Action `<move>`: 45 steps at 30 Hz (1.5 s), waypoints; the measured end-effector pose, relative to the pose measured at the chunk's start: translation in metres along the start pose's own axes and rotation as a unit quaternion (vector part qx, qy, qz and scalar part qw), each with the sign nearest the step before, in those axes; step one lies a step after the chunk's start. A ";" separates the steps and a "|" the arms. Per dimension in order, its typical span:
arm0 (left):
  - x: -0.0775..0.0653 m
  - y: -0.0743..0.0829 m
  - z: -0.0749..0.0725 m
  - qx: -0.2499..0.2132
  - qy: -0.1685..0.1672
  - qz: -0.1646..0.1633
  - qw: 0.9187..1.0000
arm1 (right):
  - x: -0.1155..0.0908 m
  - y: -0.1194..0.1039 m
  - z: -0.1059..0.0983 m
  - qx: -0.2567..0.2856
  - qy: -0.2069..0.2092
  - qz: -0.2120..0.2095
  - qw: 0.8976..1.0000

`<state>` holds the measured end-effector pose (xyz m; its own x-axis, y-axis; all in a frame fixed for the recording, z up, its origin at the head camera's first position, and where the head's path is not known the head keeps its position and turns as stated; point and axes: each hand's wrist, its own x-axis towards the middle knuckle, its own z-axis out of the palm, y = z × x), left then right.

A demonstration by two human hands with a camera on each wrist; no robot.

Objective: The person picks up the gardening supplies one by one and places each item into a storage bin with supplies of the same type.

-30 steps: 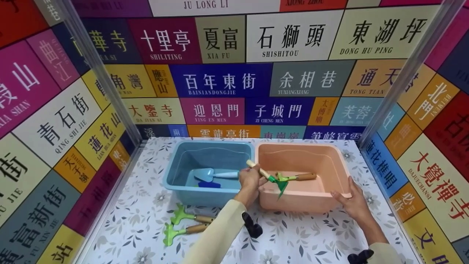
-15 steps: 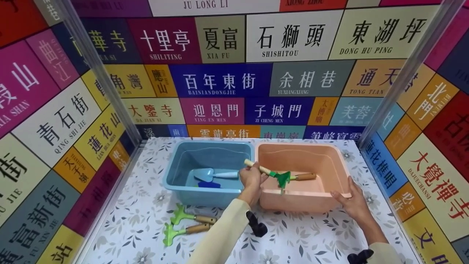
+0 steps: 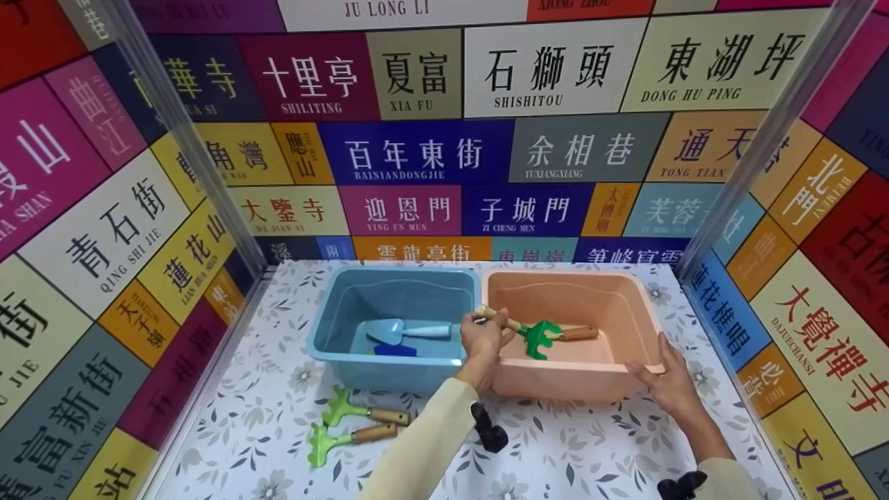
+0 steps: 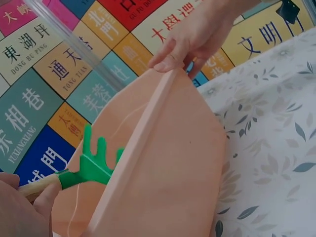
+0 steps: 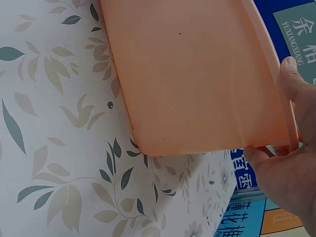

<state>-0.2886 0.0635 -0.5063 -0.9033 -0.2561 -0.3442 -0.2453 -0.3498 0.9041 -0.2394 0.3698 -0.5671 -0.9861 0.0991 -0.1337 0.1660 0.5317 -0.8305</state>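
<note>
My left hand (image 3: 484, 342) holds a small hand rake by its pale wooden handle, above the near left part of the peach tub (image 3: 562, 383). The green head of this hand rake (image 3: 540, 339) points right, inside the tub's outline; in the left wrist view its tines (image 4: 96, 165) show beyond the tub's rim. My right hand (image 3: 668, 378) grips the tub's front right corner, thumb over the rim in the right wrist view (image 5: 291, 168). On the tub floor lies another tool with a brown wooden handle (image 3: 580, 334), its light green head mostly hidden behind the held rake.
A blue tub (image 3: 389, 375) stands close against the peach one's left side. Inside it are a light blue trowel (image 3: 389, 331) and a dark blue piece (image 3: 396, 351). Two light green hand rakes (image 3: 340, 406) lie in front on the floral tabletop (image 3: 555, 451). Sign-covered walls (image 3: 417, 153) enclose the table.
My left hand has shifted slightly right, and the rake's head has swung from hanging over the tub's front rim to lying further inside. The right hand keeps its place on the corner.
</note>
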 end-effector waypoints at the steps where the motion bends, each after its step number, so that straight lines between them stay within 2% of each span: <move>1: 0.000 -0.001 0.001 0.015 0.002 0.002 1.000 | 0.000 0.000 0.000 0.001 0.001 0.000 1.000; 8: 0.001 -0.004 0.004 0.121 0.011 0.020 0.992 | 0.001 0.001 0.000 0.001 -0.003 0.010 1.000; 10: 0.001 -0.005 0.004 0.152 0.009 0.027 0.988 | 0.001 0.001 0.000 -0.002 -0.003 0.012 1.000; 15: 0.000 -0.009 0.004 0.233 0.004 0.054 0.971 | 0.000 0.001 0.000 -0.009 -0.003 0.019 1.000; 21: 0.000 -0.013 0.004 0.265 -0.008 0.088 0.960 | 0.000 0.000 -0.001 -0.008 -0.003 0.004 1.000; 28: 0.001 -0.019 0.005 0.297 -0.006 0.121 0.947 | -0.001 0.000 -0.001 -0.013 -0.001 0.000 1.000; 33: -0.001 -0.019 0.005 0.286 -0.011 0.129 0.949 | -0.001 0.002 -0.001 -0.008 -0.003 0.000 1.000; 35: -0.002 -0.019 0.004 0.275 -0.017 0.126 0.953 | -0.002 0.002 -0.001 -0.006 -0.004 0.002 1.000; 37: -0.003 -0.019 0.002 0.259 -0.026 0.122 0.958 | -0.002 0.001 -0.001 -0.005 -0.004 0.003 1.000; 42: -0.005 -0.018 -0.007 0.175 -0.062 0.084 0.979 | -0.001 0.001 -0.001 -0.006 -0.006 -0.001 1.000; 45: -0.005 -0.017 -0.016 0.148 -0.068 0.067 0.984 | 0.000 0.000 -0.001 -0.005 -0.009 0.003 1.000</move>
<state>-0.2739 0.0568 -0.5242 -0.9682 -0.1529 -0.1979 -0.1944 -0.0374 0.9802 -0.2391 0.3710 -0.5666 -0.9851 0.0874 -0.1482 0.1719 0.5389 -0.8247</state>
